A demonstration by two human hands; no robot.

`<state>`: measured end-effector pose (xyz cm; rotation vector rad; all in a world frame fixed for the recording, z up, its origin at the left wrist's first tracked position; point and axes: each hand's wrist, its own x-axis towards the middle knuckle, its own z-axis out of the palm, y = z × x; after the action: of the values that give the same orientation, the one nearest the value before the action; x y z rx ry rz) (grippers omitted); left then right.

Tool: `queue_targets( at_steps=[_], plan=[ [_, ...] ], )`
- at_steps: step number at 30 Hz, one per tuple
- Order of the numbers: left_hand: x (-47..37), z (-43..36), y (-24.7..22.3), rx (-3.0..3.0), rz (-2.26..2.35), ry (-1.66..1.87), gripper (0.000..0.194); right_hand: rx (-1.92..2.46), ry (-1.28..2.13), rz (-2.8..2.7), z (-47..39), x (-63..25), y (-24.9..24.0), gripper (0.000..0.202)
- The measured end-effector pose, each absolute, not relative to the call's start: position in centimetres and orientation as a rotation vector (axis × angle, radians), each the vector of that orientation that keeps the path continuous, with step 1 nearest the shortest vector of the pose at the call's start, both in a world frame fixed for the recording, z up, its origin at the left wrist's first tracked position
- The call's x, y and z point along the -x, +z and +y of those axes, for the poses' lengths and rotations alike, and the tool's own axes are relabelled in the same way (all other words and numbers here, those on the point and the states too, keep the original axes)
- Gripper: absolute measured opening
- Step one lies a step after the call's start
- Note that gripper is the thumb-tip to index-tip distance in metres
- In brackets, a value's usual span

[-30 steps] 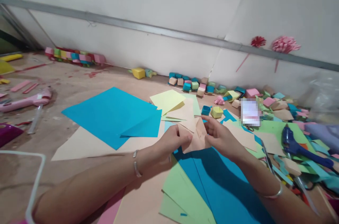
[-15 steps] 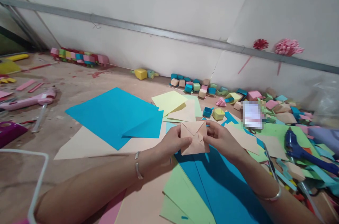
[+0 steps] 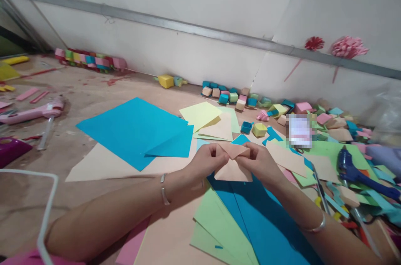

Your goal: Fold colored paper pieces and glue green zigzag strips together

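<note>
A small peach folded paper (image 3: 233, 171) is held up between my two hands, above blue and green sheets. My left hand (image 3: 208, 160) pinches its left side, thumb on the front face. On the other side my right hand (image 3: 258, 158) pinches it, with the thumb near the middle. The top part of the paper is bent over as a flap between the thumbs. Beneath lie large blue paper (image 3: 266, 219) and light green sheets (image 3: 219, 223). Fingers behind the paper are hidden.
A blue sheet (image 3: 134, 131) lies at left, near a pink glue gun (image 3: 34, 112). Several small paper boxes (image 3: 224, 98) line the wall. To the right are a blue glue gun (image 3: 363, 177), scissors (image 3: 321, 189) and scattered paper pieces. A white curved bar (image 3: 48, 210) crosses the lower left.
The paper's upper part has been bent forward into a flap, and both thumbs have moved up and closer together. The view has shifted slightly.
</note>
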<state>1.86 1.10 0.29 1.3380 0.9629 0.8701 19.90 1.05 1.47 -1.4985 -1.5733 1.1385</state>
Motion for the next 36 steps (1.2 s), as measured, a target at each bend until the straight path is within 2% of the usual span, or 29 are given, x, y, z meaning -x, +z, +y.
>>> queue_targets(
  at_steps=[1,3,4,6,7,9,10,13,17,19,21,23,25,29,33,36],
  plan=[
    [-1.9,1.2,0.2,-1.36,0.989,0.851,0.032,1.506,1.153,-1.588,1.1,-19.9,1.5,0.008],
    [-1.9,1.4,-0.2,-1.401,1.08,0.855,0.01,1.511,1.197,-1.592,1.2,-20.2,1.6,0.01],
    [-1.9,1.5,-0.3,-1.443,1.156,0.909,0.013,1.519,1.213,-1.575,1.2,-20.5,1.6,0.013],
    [-1.8,1.3,-0.6,-1.669,1.302,1.099,0.036,1.553,1.223,-1.522,1.1,-21.2,1.3,0.019],
    [-1.8,1.1,-0.8,-1.859,1.336,1.217,0.039,1.575,1.222,-1.49,0.9,-21.6,1.1,0.019],
    [-2.0,0.4,-1.1,-2.35,1.126,1.317,0.025,1.609,1.219,-1.426,0.2,-22.3,0.7,0.015],
    [-2.1,0.0,-1.3,-2.576,0.909,1.251,0.023,1.616,1.219,-1.393,-0.3,-22.6,0.4,0.016],
    [-2.5,-1.1,-2.0,-2.927,0.566,0.908,0.037,1.585,1.276,-1.273,-1.9,-23.1,-0.2,0.031],
    [-2.7,-1.3,-2.8,-3.015,0.62,0.644,0.015,1.68,1.216,-1.316,-3.1,-23.7,-0.8,0.046],
    [-2.5,-1.1,-2.9,-3.024,0.616,0.656,0.017,1.776,1.007,-1.516,-3.3,-24.2,-1.2,0.052],
    [-2.4,-1.0,-2.7,-3.019,0.572,0.635,0.014,1.789,0.599,-1.78,-3.8,-24.5,-1.3,0.054],
    [-2.3,-1.2,-2.5,-2.999,0.54,0.572,0.011,1.662,0.108,-2.026,-4.5,-24.6,-1.2,0.045],
    [-2.3,-1.4,-2.3,-2.966,0.519,0.524,0.009,1.438,-0.161,-2.26,-5.4,-24.5,-0.9,0.03],
    [-2.3,-1.8,-2.2,-2.851,0.551,0.474,0.01,1.195,-0.016,-2.544,-6.1,-24.0,-0.9,0.015],
    [-2.4,-1.7,-2.1,-2.672,0.77,0.479,0.008,1.271,0.347,-2.409,-5.2,-24.2,-1.4,0.022],
    [-2.5,-1.4,-2.0,-2.523,0.913,0.482,0.021,1.387,0.683,-2.206,-4.8,-24.3,-1.6,0.021]
  ],
)
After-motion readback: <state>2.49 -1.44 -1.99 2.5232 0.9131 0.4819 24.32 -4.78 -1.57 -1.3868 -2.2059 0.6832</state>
